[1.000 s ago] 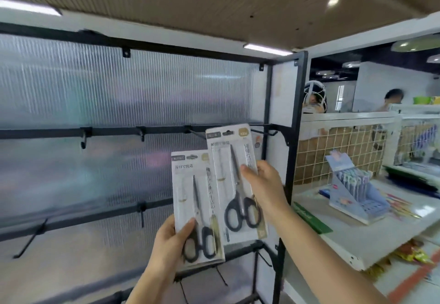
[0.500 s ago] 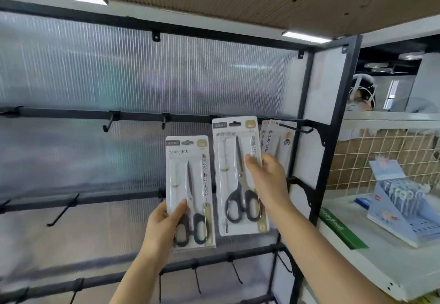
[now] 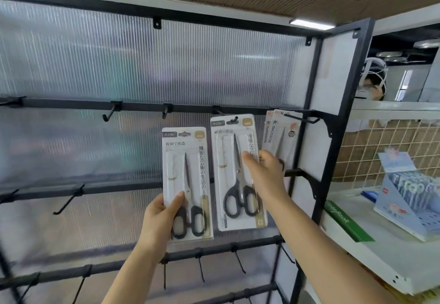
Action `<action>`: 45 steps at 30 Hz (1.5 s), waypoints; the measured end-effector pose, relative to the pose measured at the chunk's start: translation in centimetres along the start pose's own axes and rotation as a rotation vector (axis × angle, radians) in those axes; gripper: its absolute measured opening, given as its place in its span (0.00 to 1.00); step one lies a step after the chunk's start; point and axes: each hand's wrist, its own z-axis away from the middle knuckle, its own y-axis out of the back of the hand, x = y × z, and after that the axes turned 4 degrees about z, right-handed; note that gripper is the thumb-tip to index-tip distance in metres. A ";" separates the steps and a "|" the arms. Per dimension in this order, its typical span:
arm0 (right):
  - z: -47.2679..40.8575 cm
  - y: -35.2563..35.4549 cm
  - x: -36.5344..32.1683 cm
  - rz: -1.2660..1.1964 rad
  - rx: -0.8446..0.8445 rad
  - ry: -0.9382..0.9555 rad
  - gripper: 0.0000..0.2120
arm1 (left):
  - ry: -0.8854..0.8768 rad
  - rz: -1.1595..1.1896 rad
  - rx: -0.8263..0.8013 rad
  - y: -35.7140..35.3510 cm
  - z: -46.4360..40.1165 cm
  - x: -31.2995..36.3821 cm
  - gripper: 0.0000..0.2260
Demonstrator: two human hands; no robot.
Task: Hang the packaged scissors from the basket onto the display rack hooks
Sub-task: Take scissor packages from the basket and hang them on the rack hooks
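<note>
Seen from head height, looking up at a black metal display rack (image 3: pixel 316 122) with horizontal bars, bare black hooks and a ribbed translucent plastic back panel (image 3: pixel 119 65).

Left hand (image 3: pixel 159 218) raised from bottom centre, forearm angled up and to the right, palm toward the rack. Grip clamped on the lower left corner of a white carded pack of black-handled scissors (image 3: pixel 187 182), thumb across the front beside the handles, remaining fingers hidden behind the card. Pack held upright, in front of the panel, below the upper bar and not on any hook.

Right hand (image 3: pixel 266 175) reaching up from the lower right, arm stretched diagonally, back of the hand toward the camera. Grip pinched on the right edge of a second white carded pack of black-handled scissors (image 3: pixel 235 172), thumb on the front, slightly blurred. Top hang hole of this pack sitting at a black hook (image 3: pixel 234 119) on the upper bar; whether fully threaded on cannot be told.

Just right of that, two more white scissor packs lettered SCISSORS (image 3: pixel 278 134) hanging at the bar's end, partly behind the right hand.

Further right, a white shelf (image 3: pixel 385 263) carrying a pale blue cardboard pen display box (image 3: pixel 409 199) and a green flat strip (image 3: pixel 345 222).
</note>
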 end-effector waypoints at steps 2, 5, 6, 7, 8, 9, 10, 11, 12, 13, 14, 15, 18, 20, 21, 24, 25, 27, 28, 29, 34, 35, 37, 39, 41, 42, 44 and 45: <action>-0.7 -0.3 0.3 0.009 -0.003 -0.004 0.16 | 0.000 0.006 0.009 0.0 -0.1 0.1 0.09; -1.9 -1.1 0.6 0.016 -0.008 -0.012 0.14 | -0.011 0.010 0.036 0.2 -0.4 0.0 0.07; -2.4 -1.5 0.8 0.022 -0.011 -0.021 0.14 | -0.016 0.010 0.041 0.2 -0.4 -0.1 0.06; -3.0 -1.8 0.8 0.027 -0.016 -0.032 0.15 | -0.019 0.014 0.046 0.2 -0.5 -0.1 0.05; -3.5 -2.2 0.9 0.031 -0.020 -0.044 0.15 | -0.020 0.021 0.051 0.2 -0.6 -0.1 0.05; -4.0 -2.7 1.0 0.039 -0.021 -0.054 0.15 | -0.018 0.024 0.056 0.2 -0.7 0.0 0.05; -4.6 -3.0 1.1 0.051 -0.020 -0.062 0.15 | -0.017 0.021 0.061 0.2 -0.8 0.0 0.05; -5.1 -3.4 1.2 0.062 -0.018 -0.068 0.16 | -0.017 0.014 0.064 0.2 -0.9 0.1 0.05; -5.7 -3.8 1.3 0.071 -0.017 -0.075 0.17 | -0.017 0.003 0.064 0.2 -0.9 0.2 0.05; -6.2 -4.1 1.4 0.079 -0.021 -0.083 0.18 | -0.017 -0.015 0.062 0.3 -1.0 0.2 0.05; -6.8 -4.4 1.5 0.082 -0.029 -0.092 0.18 | -0.017 -0.039 0.055 0.4 -1.1 0.2 0.06; -7.2 -4.7 1.7 0.080 -0.037 -0.097 0.18 | -0.016 -0.061 0.046 0.5 -1.1 0.1 0.07; -8.7 -5.5 2.2 0.073 -0.044 -0.110 0.16 | -0.009 -0.096 0.048 1.0 -1.4 -0.2 0.08; -9.6 -6.0 2.7 0.073 -0.060 -0.121 0.13 | -0.004 -0.109 0.058 1.1 -1.7 -0.4 0.08; -10.0 -6.2 2.8 0.076 -0.070 -0.130 0.12 | 0.001 -0.112 0.061 1.1 -1.9 -0.4 0.08; -10.9 -6.6 3.5 0.078 -0.100 -0.145 0.13 | 0.012 -0.122 0.059 0.6 -2.2 -0.4 0.07; -11.0 -6.7 3.6 0.081 -0.116 -0.141 0.13 | 0.017 -0.124 0.053 0.4 -2.3 -0.4 0.07; -11.1 -6.5 3.7 0.096 -0.145 -0.120 0.12 | 0.022 -0.123 0.041 0.1 -2.5 -0.4 0.07; -11.1 -6.3 3.7 0.104 -0.151 -0.114 0.11 | 0.022 -0.122 0.039 0.0 -2.5 -0.4 0.07; -10.9 -6.0 3.5 0.106 -0.147 -0.106 0.12 | 0.019 -0.120 0.035 -0.1 -2.6 -0.4 0.08; -8.9 -2.9 1.7 0.100 0.122 0.050 0.13 | -0.022 -0.078 0.003 -1.2 -1.9 0.3 0.06; -8.1 -2.1 0.9 0.060 0.171 0.088 0.11 | -0.034 -0.073 -0.011 -1.5 -1.6 0.5 0.04; -6.8 -0.9 -0.9 -0.023 0.200 0.157 0.04 | -0.053 -0.063 -0.028 -1.7 -1.1 0.8 0.06; -5.5 0.0 -2.5 -0.062 0.153 0.212 0.04 | -0.063 -0.064 -0.035 -2.0 -0.5 1.1 0.08; -4.6 0.7 -3.7 -0.054 0.070 0.244 0.05 | -0.075 -0.060 -0.056 -2.5 0.2 1.5 0.07; -4.1 0.9 -4.3 -0.035 0.028 0.248 0.05 | -0.089 -0.062 -0.068 -2.7 0.7 1.7 0.06; -3.5 1.3 -5.1 0.014 -0.051 0.241 0.05 | -0.121 -0.068 -0.092 -3.1 1.4 2.1 0.03; -3.2 1.4 -5.3 0.027 -0.091 0.229 0.06 | -0.137 -0.068 -0.105 -3.2 1.6 2.2 0.03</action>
